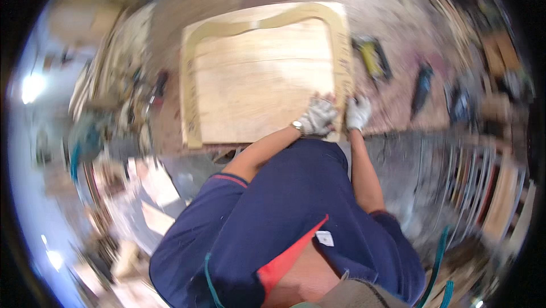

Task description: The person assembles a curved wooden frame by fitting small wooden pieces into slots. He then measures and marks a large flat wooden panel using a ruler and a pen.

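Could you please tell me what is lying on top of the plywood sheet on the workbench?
A curved, arch-shaped wooden frame lies on the plywood sheet. Both gloved hands, left hand and right hand, press its right leg. Whatever is beneath the sheet is covered.

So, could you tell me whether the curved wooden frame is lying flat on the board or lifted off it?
Flat: the frame rests on the board, following its edges.

both gloved hands, left hand [317,117] and right hand [358,112], on curved wooden frame [343,52].

We see a pale plywood panel [261,80] lying flat on the workbench [387,18], with a curved, arch-shaped wooden frame piece [341,52] laid along its left, far and right edges.
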`<state>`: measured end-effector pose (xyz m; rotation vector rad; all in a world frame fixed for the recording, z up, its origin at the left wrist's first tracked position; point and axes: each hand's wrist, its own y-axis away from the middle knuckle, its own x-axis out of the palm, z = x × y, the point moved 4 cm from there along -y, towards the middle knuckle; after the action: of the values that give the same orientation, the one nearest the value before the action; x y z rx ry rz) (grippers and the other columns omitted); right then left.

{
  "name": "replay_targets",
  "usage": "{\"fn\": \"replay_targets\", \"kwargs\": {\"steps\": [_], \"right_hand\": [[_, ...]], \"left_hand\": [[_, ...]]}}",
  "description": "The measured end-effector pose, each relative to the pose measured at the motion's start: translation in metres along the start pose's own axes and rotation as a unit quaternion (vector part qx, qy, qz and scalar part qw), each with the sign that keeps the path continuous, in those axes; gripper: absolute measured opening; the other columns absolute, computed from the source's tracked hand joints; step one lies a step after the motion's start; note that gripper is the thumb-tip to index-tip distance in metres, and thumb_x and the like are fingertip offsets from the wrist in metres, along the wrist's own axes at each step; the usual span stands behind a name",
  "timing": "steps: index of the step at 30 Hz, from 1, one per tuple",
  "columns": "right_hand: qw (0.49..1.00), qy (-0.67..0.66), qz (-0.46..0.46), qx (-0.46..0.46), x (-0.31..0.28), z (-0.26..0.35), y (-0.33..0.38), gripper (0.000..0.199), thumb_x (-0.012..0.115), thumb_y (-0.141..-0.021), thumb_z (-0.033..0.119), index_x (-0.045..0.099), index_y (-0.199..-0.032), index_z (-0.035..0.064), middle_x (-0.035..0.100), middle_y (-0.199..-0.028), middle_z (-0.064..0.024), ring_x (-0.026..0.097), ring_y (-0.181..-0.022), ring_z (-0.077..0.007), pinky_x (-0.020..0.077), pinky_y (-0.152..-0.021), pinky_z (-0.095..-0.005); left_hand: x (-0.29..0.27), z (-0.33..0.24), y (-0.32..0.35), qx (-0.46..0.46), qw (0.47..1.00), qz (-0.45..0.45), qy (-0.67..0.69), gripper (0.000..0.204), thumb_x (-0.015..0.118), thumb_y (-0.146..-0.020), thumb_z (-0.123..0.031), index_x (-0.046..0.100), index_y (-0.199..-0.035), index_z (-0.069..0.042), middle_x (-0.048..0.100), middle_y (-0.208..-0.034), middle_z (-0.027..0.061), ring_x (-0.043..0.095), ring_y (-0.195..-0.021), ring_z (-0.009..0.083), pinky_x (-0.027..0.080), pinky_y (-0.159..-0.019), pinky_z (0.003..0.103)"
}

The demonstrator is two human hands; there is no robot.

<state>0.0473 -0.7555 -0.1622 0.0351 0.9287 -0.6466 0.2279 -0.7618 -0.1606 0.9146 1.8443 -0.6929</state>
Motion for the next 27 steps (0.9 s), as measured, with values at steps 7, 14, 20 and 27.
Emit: {"fn": "replay_targets", "kwargs": {"steps": [7, 14, 20, 27], "right_hand": [[0.998, -0.017, 0.046, 0.027, 0.009, -0.010, -0.013, 0.031, 0.069, -0.089, 0.023, 0.074, -0.105, -0.0033, 0.070, -0.103, -0.0210, 0.065, -0.095, -0.0358, 0.0506, -0.088, -0.0413], [0.984, -0.117, 0.081, 0.107, 0.017, -0.020, -0.017, 0.034, 0.073, -0.092, 0.021, 0.072, -0.115, -0.0041, 0.075, -0.101, -0.0137, 0.065, -0.085, -0.0186, 0.0512, -0.077, -0.0324], [0.975, -0.157, 0.095, 0.124, 0.017, -0.026, -0.022, 0.034, 0.073, -0.092, 0.017, 0.070, -0.117, -0.0060, 0.072, -0.097, -0.0093, 0.060, -0.081, -0.0162, 0.0489, -0.074, -0.0296], [0.972, -0.155, 0.097, 0.147, 0.012, -0.024, -0.024, 0.030, 0.072, -0.092, 0.013, 0.071, -0.114, -0.0077, 0.073, -0.099, -0.0097, 0.062, -0.084, -0.0154, 0.0497, -0.074, -0.0302]], "left_hand": [[-0.042, 0.034, 0.010, -0.122, 0.990, -0.027, 0.068, 0.077, 0.069, -0.084, -0.052, 0.049, -0.146, -0.011, 0.035, -0.158, 0.0222, 0.029, -0.149, 0.0395, 0.020, -0.122, 0.056], [-0.116, 0.123, 0.185, -0.416, 0.867, -0.273, -0.039, 0.071, 0.068, -0.087, -0.043, 0.049, -0.143, -0.005, 0.051, -0.145, 0.0212, 0.044, -0.139, 0.0364, 0.030, -0.119, 0.047], [-0.116, 0.110, 0.370, -0.768, 0.397, -0.493, -0.093, 0.056, 0.073, -0.083, -0.023, 0.054, -0.128, 0.004, 0.057, -0.127, 0.0236, 0.053, -0.120, 0.0406, 0.041, -0.104, 0.049], [-0.089, 0.133, 0.416, -0.754, 0.336, -0.556, 0.096, 0.054, 0.074, -0.079, -0.010, 0.055, -0.129, -0.002, 0.067, -0.086, 0.0122, 0.067, -0.076, 0.0262, 0.054, -0.072, 0.040]]}}
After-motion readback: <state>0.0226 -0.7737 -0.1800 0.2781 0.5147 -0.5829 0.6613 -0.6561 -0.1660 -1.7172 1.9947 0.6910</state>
